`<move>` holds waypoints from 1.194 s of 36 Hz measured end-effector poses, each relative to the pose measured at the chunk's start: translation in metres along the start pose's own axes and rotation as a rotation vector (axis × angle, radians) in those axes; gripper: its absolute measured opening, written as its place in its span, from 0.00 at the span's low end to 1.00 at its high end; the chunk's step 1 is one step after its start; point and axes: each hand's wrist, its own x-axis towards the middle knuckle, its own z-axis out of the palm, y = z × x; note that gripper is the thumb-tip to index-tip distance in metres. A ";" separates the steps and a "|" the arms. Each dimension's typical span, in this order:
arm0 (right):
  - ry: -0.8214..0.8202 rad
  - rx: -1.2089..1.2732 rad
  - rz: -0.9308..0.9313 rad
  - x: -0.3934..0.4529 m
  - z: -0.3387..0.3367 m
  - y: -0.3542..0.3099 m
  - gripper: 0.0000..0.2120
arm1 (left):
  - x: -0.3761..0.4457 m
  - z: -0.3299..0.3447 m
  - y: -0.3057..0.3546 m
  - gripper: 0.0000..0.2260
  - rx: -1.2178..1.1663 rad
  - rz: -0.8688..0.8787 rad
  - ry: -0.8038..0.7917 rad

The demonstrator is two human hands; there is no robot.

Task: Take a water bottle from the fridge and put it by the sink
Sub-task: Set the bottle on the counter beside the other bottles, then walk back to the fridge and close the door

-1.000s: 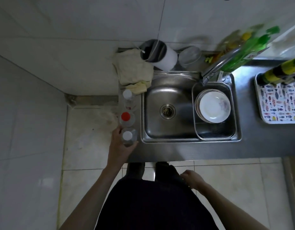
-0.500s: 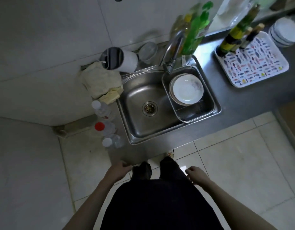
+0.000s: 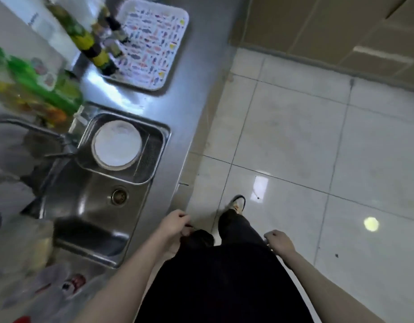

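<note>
**Both hands empty at the waist, bottles blurred at the counter's near end**

Closest to the camera, the person's dark clothing fills the lower middle of the view, with both bare forearms reaching forward on either side. The left hand (image 3: 174, 223) hangs at the counter's front edge, fingers loosely curled inward, holding nothing. The right hand (image 3: 279, 241) hangs over the tiled floor (image 3: 294, 141), fingers likewise loosely curled and empty. One shoe (image 3: 237, 203) shows just ahead of the dark trouser legs.

At the lower left, heavily smeared by motion, the clear water bottle (image 3: 59, 287) with a red-and-white label stands on the counter just beside the sink's near end; a red cap (image 3: 23, 320) pokes in at the bottom edge. How many bottles stand there cannot be told through the blur.

Further along, the steel sink (image 3: 89, 213) shows its round drain (image 3: 119, 196). A metal basket (image 3: 152, 157) sits in the far half of the basin with a white plate (image 3: 117, 143) in it. The faucet (image 3: 26, 129) arches over from the left.

Beyond the sink, a green plastic bottle (image 3: 38, 89) stands blurred by the wall. Farthest off, a fish-patterned tray (image 3: 154, 43) lies on the steel counter (image 3: 192, 94), with dark bottles with yellow labels (image 3: 89, 43) at its left side.
</note>
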 end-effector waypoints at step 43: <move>0.125 1.364 0.506 0.200 -0.626 0.239 0.11 | 0.108 0.535 1.038 0.09 0.906 0.548 -0.371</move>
